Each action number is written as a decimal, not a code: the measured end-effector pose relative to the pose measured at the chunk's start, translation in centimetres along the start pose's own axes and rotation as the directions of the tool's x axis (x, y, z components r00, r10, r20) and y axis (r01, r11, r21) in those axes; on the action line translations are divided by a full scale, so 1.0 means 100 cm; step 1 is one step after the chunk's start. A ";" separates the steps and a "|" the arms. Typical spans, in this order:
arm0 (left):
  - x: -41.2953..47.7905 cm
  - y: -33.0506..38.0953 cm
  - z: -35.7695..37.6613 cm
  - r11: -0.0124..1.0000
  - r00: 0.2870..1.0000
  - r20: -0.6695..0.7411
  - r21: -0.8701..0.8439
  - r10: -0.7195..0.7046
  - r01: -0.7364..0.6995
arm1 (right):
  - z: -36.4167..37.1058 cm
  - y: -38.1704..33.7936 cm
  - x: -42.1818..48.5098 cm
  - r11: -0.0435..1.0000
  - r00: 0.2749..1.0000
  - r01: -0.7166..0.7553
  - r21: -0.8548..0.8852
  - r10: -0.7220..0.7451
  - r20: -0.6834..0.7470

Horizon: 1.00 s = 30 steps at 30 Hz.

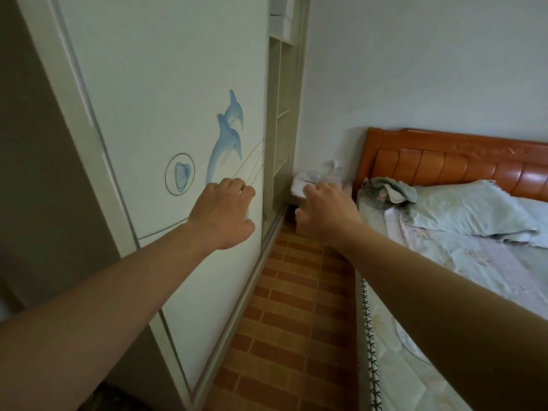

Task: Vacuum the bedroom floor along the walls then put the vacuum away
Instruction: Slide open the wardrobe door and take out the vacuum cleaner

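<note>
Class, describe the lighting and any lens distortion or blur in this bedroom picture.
Head view: the light is soft, even and rather dim, with no glare or hard shadows; the wide lens bows the straight edges of the wardrobe door; detail is slightly soft throughout, with nothing markedly out of focus.

Both arms stretched straight out in front, forearms bare, backs of the hands toward the camera. The left hand [225, 213] has its knuckles bent and fingers curled under, thumb low. Honestly can't tell if it's gripping anything. The right hand [326, 213] is looser, thumb splayed to the side, fingers pointing away, holding nothing.
</note>
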State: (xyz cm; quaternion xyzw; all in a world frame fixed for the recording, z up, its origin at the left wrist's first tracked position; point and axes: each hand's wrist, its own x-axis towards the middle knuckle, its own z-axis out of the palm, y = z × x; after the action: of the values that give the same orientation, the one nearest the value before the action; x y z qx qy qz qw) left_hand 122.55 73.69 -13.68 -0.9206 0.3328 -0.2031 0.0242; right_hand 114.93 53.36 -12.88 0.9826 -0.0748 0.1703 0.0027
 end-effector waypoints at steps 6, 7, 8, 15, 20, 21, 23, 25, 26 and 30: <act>0.060 -0.013 0.042 0.996 0.997 0.027 -0.040 0.075 -0.073 | 0.024 0.013 0.041 0.995 0.994 -0.101 -0.012 0.101 0.035; 0.070 -0.012 0.048 0.996 0.996 0.031 -0.047 0.083 -0.082 | 0.026 0.018 0.048 0.993 0.993 -0.113 -0.011 0.114 0.031; 0.081 -0.011 0.053 0.995 0.996 0.032 -0.052 0.088 -0.087 | 0.029 0.025 0.055 0.992 0.992 -0.126 -0.009 0.126 0.028; 0.165 0.020 0.088 0.987 0.988 0.017 -0.052 0.153 -0.152 | 0.058 0.089 0.111 0.985 0.985 -0.171 -0.034 0.172 0.025; 0.244 0.057 0.110 0.983 0.984 0.032 -0.060 0.176 -0.174 | 0.080 0.154 0.158 0.988 0.988 -0.153 -0.037 0.153 0.012; 0.258 0.064 0.113 0.982 0.984 0.035 -0.065 0.177 -0.175 | 0.083 0.166 0.168 0.988 0.988 -0.150 -0.035 0.151 0.017; 0.285 0.075 0.121 0.983 0.984 0.034 -0.071 0.173 -0.171 | 0.087 0.190 0.187 0.989 0.989 -0.147 -0.028 0.148 0.025; 0.309 0.081 0.129 0.984 0.986 0.022 -0.072 0.165 -0.163 | 0.090 0.211 0.207 0.990 0.990 -0.138 -0.033 0.139 0.025; 0.320 0.082 0.134 0.985 0.987 0.020 -0.075 0.160 -0.158 | 0.092 0.220 0.217 0.991 0.991 -0.132 -0.035 0.133 0.030; 0.361 0.082 0.158 0.985 0.988 0.032 -0.082 0.152 -0.149 | 0.115 0.249 0.258 0.993 0.993 -0.113 -0.024 0.113 0.038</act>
State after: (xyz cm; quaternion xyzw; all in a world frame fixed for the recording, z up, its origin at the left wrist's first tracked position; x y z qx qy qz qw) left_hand 148.86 43.43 -16.68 -0.8967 0.4086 -0.1699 0.0091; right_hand 139.07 24.67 -15.57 0.9798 -0.1322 0.1499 0.0022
